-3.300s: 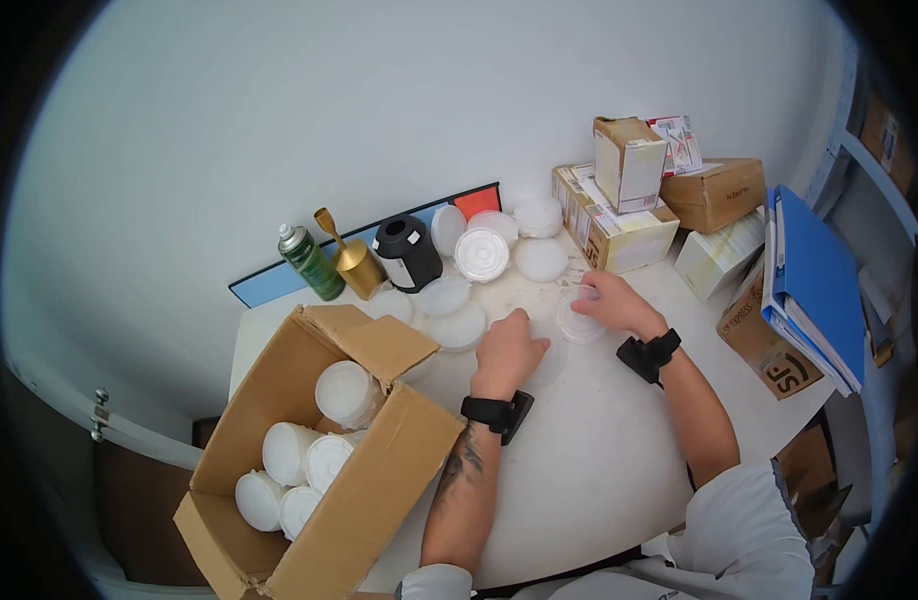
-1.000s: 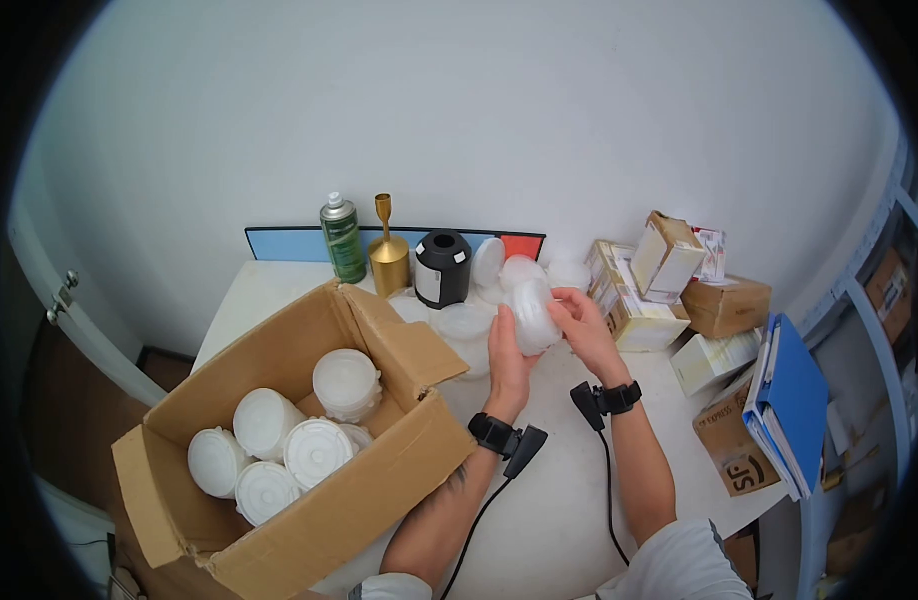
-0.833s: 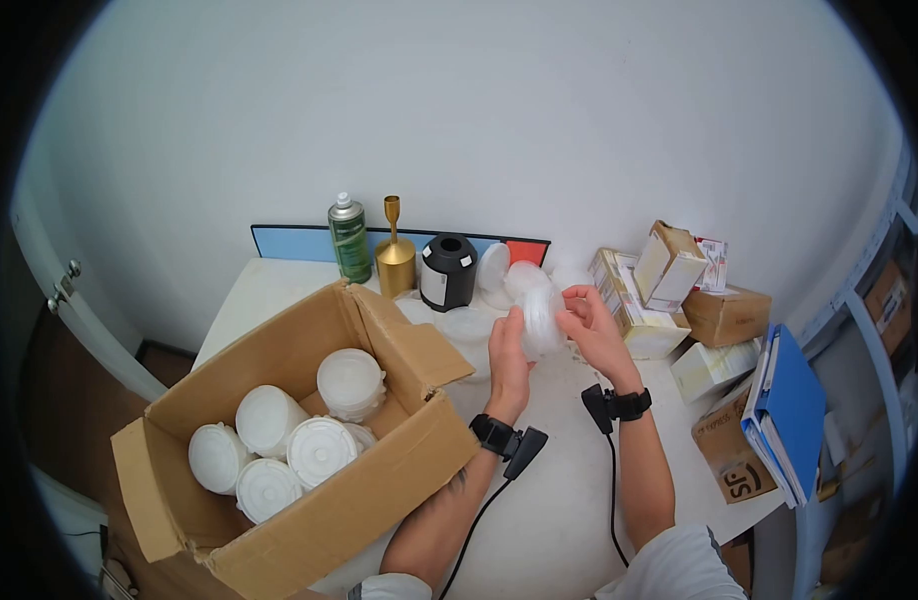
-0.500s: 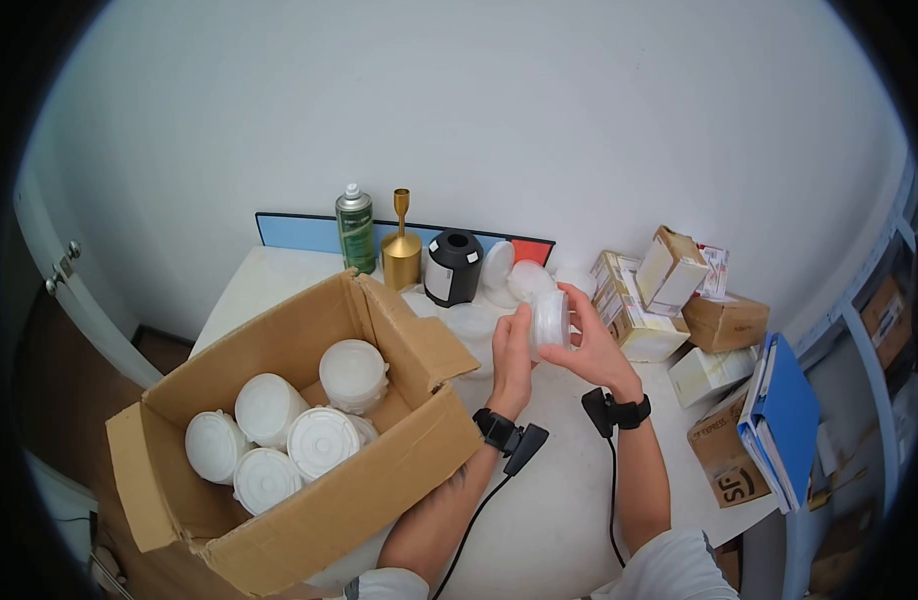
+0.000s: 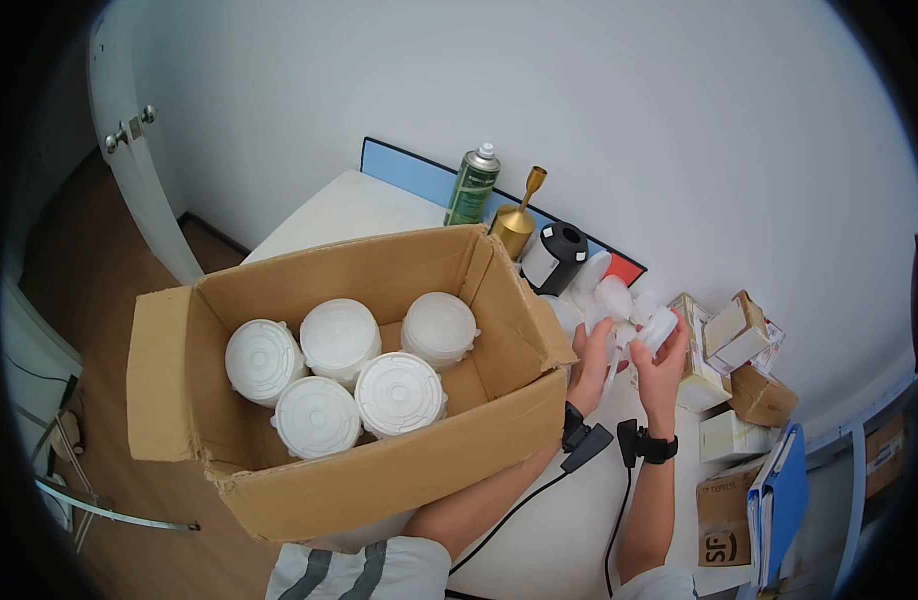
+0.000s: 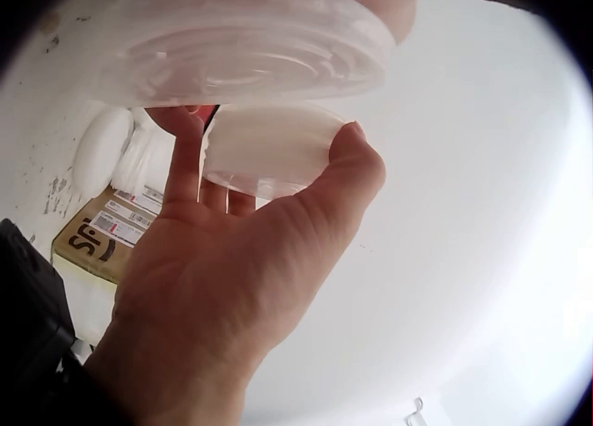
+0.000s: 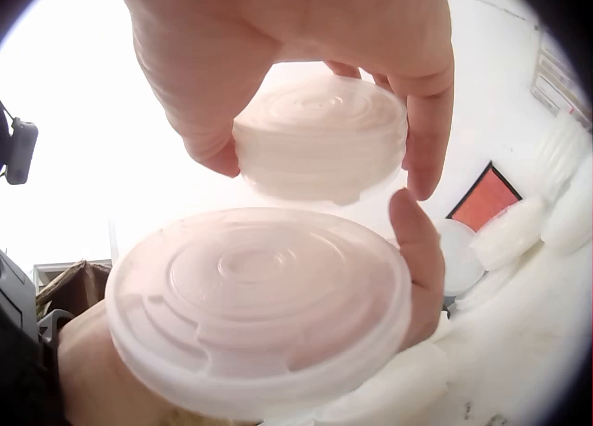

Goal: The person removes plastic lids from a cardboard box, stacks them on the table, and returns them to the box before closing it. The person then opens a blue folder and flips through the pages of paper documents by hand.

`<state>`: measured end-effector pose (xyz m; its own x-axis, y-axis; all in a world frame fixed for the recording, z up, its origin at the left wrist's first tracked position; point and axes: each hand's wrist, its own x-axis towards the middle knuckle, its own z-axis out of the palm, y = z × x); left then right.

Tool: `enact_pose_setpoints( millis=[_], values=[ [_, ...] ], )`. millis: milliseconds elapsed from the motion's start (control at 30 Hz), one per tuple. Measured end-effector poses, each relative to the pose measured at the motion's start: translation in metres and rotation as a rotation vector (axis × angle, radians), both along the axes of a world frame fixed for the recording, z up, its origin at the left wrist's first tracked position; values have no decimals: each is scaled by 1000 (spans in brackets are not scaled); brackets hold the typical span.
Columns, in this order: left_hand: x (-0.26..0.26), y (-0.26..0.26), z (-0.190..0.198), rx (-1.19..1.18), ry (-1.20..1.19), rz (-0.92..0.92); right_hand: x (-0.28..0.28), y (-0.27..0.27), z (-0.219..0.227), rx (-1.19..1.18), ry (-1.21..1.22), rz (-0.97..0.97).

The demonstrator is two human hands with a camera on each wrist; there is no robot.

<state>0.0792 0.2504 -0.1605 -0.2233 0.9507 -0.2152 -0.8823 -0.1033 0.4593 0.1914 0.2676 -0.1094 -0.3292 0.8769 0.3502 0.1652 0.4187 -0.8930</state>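
Note:
My left hand (image 5: 591, 365) holds a round translucent plastic lid (image 7: 259, 296), its ringed face showing in the right wrist view. Close beside it, my right hand (image 5: 662, 372) grips a short stack of similar lids (image 7: 320, 139) between thumb and fingers. The lid and the stack are apart in both wrist views. At the left, an open cardboard box (image 5: 389, 480) contains several white lidded tubs (image 5: 341, 337), standing with their lids up. More pale lids (image 5: 613, 295) lie behind the hands, partly hidden by them.
Along the wall stand a green spray can (image 5: 473, 185), a gold candlestick (image 5: 516, 220) and a black holder (image 5: 556, 258), before a blue-and-red panel (image 5: 409, 172). Small cartons (image 5: 736, 330) and a blue binder (image 5: 779, 505) crowd the right side. Cables trail from both wrist cameras.
Earlier the right hand was at a lid on the table, then both hands held a stack together. Now they have parted, each with lids. The head view has turned toward the box.

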Motion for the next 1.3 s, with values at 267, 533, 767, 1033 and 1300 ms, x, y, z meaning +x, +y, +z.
enact_pose_setpoints(
  millis=[267,533,767,1033,1300],
  values=[
    [16,-7,-2,-83,9,-55,-116,-69,110,536,-108,349],
    [28,-8,-6,-13,64,111,-207,-75,117,902,-905,766],
    [30,-9,-6,49,90,182,-206,-82,121,804,-964,858],
    [4,-13,20,93,91,-92,-135,-55,164,568,-631,452],
    [-6,-2,6,-66,46,-17,31,31,27,255,-798,-240]
  ],
)
